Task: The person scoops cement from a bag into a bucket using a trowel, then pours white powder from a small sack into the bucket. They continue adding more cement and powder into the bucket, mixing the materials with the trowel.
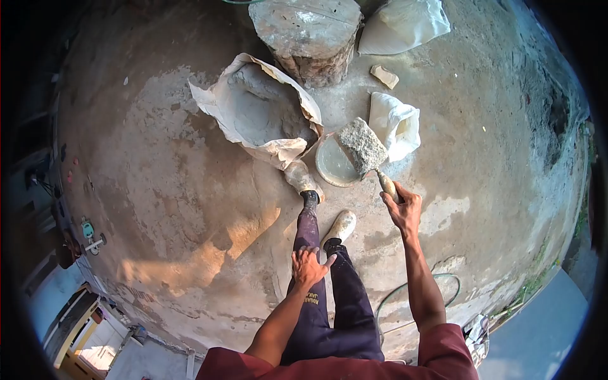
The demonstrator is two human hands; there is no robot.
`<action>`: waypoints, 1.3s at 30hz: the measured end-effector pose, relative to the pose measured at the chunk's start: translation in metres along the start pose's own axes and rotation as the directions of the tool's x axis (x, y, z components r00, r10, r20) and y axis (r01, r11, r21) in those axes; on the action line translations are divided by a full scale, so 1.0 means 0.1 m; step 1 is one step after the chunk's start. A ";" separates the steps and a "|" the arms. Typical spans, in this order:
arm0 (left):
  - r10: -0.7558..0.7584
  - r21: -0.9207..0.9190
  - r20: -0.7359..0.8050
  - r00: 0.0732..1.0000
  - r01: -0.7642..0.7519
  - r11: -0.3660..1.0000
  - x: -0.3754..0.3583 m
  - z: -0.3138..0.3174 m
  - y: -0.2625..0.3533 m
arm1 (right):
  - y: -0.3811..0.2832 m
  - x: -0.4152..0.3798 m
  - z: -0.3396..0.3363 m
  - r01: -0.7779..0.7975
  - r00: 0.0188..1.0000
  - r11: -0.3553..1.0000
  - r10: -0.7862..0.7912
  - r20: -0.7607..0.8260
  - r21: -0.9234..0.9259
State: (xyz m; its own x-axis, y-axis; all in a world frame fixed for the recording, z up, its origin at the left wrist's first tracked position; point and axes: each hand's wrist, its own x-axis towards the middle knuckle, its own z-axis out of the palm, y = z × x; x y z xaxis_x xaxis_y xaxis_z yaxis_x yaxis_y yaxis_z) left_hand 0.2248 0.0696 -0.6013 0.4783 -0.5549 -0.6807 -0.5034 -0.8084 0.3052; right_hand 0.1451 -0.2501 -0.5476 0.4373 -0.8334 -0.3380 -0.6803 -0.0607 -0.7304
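Observation:
My right hand (405, 209) is wrapped around the handle of a trowel (387, 185). Its blade carries a lumpy grey load, like mortar or sand mix (362, 147), and is over the right part of a round shallow basin (329, 166). On my thigh, just above the knee, lies my left hand (308, 266), fingers spread and holding nothing. Left of the basin stands a torn paper sack (308, 104) with grey cement-like powder (256, 104) inside. Touching or close behind the trowel is a small white bag (396, 120), its mouth open.
A thick stump-like block (310, 38) stands beyond the sack, beside a larger white bag (405, 26). A broken piece of stone or brick (384, 76) lies on the concrete floor (152, 133). My shoes (340, 228) are close to the basin; a green hose (421, 282) loops at right.

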 end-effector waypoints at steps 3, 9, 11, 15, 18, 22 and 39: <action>0.041 -0.037 -0.014 0.999 -0.041 0.998 -0.10 0.13 -0.10 | 0.55 -0.01 0.36 -0.008 0.998 0.999 0.011 -0.060 0.047; 0.049 0.003 0.022 0.999 -0.049 0.999 -0.25 0.34 -0.23 | 1.41 0.01 1.23 -0.103 0.991 0.994 0.106 -0.087 0.044; 0.070 0.032 0.034 0.997 -0.071 0.997 -0.28 0.40 -0.28 | 1.59 0.03 1.49 -0.151 0.987 0.988 0.150 -0.064 -0.012; 0.056 0.026 0.050 0.997 -0.058 0.998 -0.31 0.40 -0.27 | 1.70 0.06 1.77 -0.218 0.969 0.973 0.225 -0.098 0.078; 0.049 0.031 0.055 0.997 -0.051 0.998 -0.31 0.39 -0.27 | 1.71 0.07 1.84 -0.239 0.964 0.970 0.243 -0.106 0.045; 0.046 0.035 0.053 0.998 -0.048 0.998 -0.32 0.41 -0.28 | 1.67 0.10 1.81 -0.289 0.950 0.952 0.298 -0.097 0.098; 0.056 0.038 0.021 0.998 -0.057 0.998 -0.31 0.42 -0.23 | 1.55 0.17 1.57 -0.321 0.947 0.947 0.320 -0.015 -0.029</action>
State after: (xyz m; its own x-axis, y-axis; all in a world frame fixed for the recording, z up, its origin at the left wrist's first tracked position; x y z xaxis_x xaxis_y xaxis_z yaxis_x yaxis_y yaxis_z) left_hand 0.1912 0.1141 -0.6152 0.4338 -0.5950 -0.6766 -0.5564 -0.7676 0.3182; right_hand 0.1396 -0.1877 -0.7598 0.1873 -0.8171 -0.5453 -0.8015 0.1938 -0.5657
